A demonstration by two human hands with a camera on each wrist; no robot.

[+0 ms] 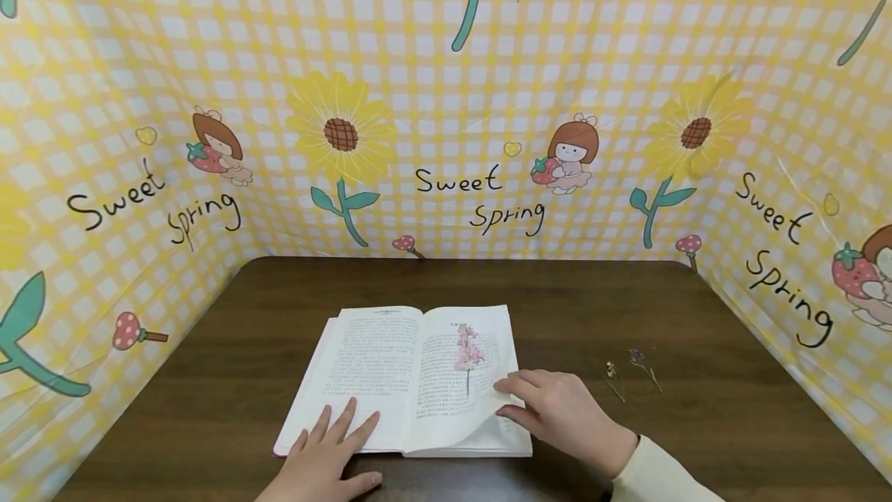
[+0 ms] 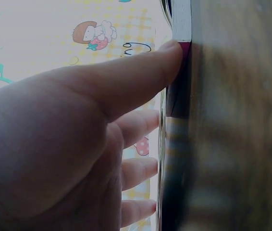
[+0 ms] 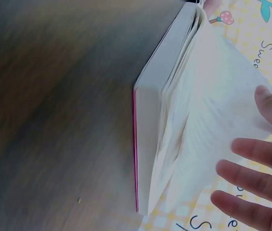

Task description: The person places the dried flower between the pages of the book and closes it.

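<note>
An open book (image 1: 369, 386) lies on the table, its pages printed with small text. My left hand (image 1: 320, 455) rests on the lower part of the left page with fingers spread; in the left wrist view the thumb (image 2: 141, 72) reaches the book's lower edge. The right hand (image 1: 560, 413) pinches the right page (image 1: 446, 421) near its outer edge, and the lower corner of that page curves up off the pages below. In the right wrist view the raised page (image 3: 222, 106) stands away from the page block. A pink flower sprig (image 1: 468, 351) lies on this right page, stem pointing down.
Right of the book, two small dried flower sprigs lie on the dark wooden table (image 1: 592, 308): a yellowish one (image 1: 613, 379) and a purple one (image 1: 644, 366). A yellow checked cloth (image 1: 446, 99) with printed flowers hangs around the table's back and sides.
</note>
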